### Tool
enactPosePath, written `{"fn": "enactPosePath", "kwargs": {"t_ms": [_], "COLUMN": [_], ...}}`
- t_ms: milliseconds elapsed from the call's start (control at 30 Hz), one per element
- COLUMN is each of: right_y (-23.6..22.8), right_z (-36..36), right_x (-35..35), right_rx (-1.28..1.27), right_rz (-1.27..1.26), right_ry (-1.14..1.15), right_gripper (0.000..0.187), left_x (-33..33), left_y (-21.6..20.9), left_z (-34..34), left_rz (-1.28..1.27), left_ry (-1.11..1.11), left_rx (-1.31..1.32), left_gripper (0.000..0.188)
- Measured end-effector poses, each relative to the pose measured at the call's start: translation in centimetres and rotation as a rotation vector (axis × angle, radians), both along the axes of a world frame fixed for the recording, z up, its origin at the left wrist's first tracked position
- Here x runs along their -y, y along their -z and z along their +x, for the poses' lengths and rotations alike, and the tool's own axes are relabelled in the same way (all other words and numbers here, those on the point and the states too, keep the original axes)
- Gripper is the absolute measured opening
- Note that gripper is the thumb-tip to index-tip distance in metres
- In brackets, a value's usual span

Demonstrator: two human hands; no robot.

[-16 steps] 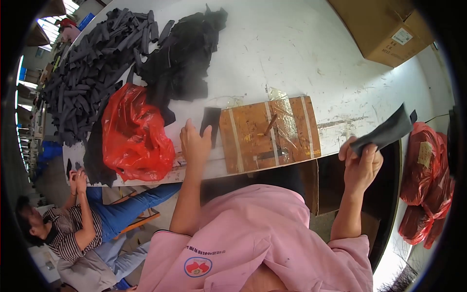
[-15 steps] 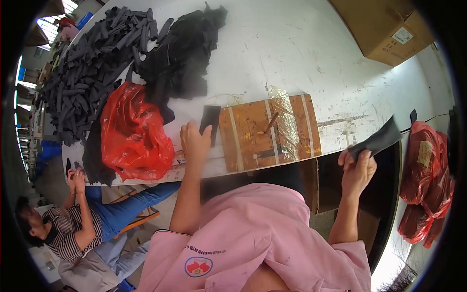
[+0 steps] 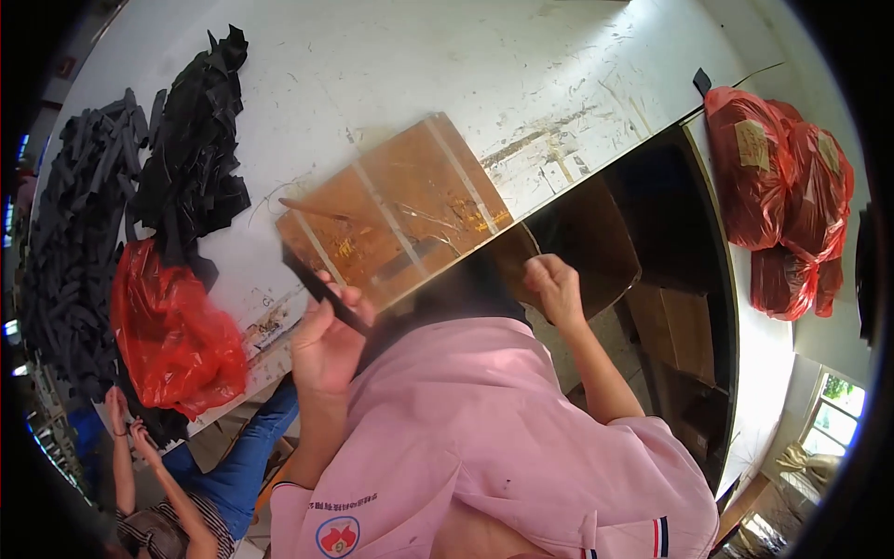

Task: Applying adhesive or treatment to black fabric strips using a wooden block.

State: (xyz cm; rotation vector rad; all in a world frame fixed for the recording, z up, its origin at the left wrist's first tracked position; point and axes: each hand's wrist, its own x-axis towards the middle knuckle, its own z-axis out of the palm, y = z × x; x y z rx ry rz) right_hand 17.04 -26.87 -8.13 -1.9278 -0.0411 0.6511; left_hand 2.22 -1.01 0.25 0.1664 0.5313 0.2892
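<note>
My left hand (image 3: pixel 328 347) is closed around a thin black strip (image 3: pixel 321 291), held tilted in front of the left corner of a brown wooden board (image 3: pixel 368 200). The board lies at the table's front edge and has several pale lines across it. Over the gap beyond the table edge is my right hand (image 3: pixel 556 287), its fingers curled in and no strip showing in them. A slim brown stick (image 3: pixel 312 209) rests across the board's far left part.
On the white table (image 3: pixel 419 65) to the left lie a heap of dark grey strips (image 3: pixel 79 219), black scraps (image 3: pixel 196 140) and a red plastic bag (image 3: pixel 172 340). Tied red bags (image 3: pixel 778 177) sit at right. Below is a cardboard box (image 3: pixel 675 326). Another person's hands (image 3: pixel 130 429) are at lower left.
The view has turned. My right hand has come in toward my body, and the black strip it held no longer shows. My left hand now holds a strip near the board's corner.
</note>
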Motion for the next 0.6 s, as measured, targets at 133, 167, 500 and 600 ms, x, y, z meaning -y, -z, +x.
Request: {"fn": "enactPosePath", "kwargs": {"t_ms": [133,167,500,600], "right_y": [-8.0,-8.5,-8.1,-8.9], "right_z": [-3.8,-4.0,-4.3,-4.0], "right_x": [-8.7,-9.8,-14.1,-14.9], "right_rx": [0.302,0.299,0.35,0.459], "right_rz": [0.517,0.536,0.62,0.599], "right_ry": [-0.387,-0.405,-0.3,-0.296], "right_gripper": [0.04,0.04,0.025,0.017], "left_x": [4.2,4.4,3.8,4.0], "left_y": [0.4,1.3,2.1,0.2], "left_z": [2.4,2.5,2.3,2.5], "left_rz": [-0.141,-0.208,-0.148,-0.083], "left_ry": [0.004,0.045,-0.029,0.016], "left_rx": [-0.039,-0.003,0.239,0.099], "left_gripper": [0.016,0.017,0.022,0.022]}}
